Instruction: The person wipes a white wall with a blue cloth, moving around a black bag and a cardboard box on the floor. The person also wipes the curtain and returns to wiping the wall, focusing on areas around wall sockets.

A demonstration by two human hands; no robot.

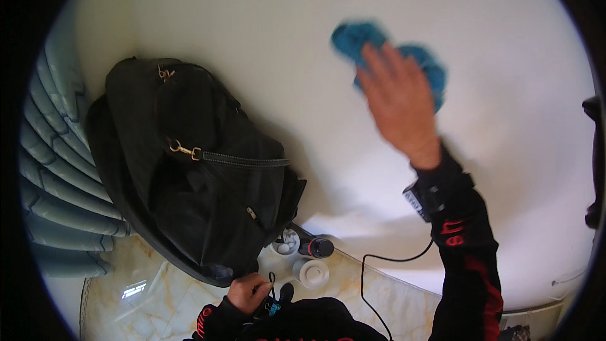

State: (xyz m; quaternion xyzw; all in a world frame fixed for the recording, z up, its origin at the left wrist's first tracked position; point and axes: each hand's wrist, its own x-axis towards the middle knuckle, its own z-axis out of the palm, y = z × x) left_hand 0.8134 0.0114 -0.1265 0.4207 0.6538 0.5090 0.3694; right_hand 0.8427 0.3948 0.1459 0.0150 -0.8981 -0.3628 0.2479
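Observation:
My right hand point(402, 104) is raised to the white wall point(265, 19), its fingers stretched over a crumpled blue cloth point(432, 72) that it holds against the wall. Hand and cloth are slightly blurred. A black device is strapped on my right wrist. Low down, my left hand point(248, 293) is closed, its fingers curled, just below the bottom end of a large black bag point(208, 183); what it holds, if anything, I cannot make out. A thin black loop point(272, 280) stands beside its fingertips. The bag leans on the wall and has gold clips and a stitched strap.
On the marble-patterned floor point(158, 290) by the bag stand a white tub point(287, 242) with white pieces in it, a dark bottle point(319, 247) and a round white lidded container point(311, 273). A blue-grey curtain point(69, 183) hangs at left. A black cable point(363, 278) runs near my right arm.

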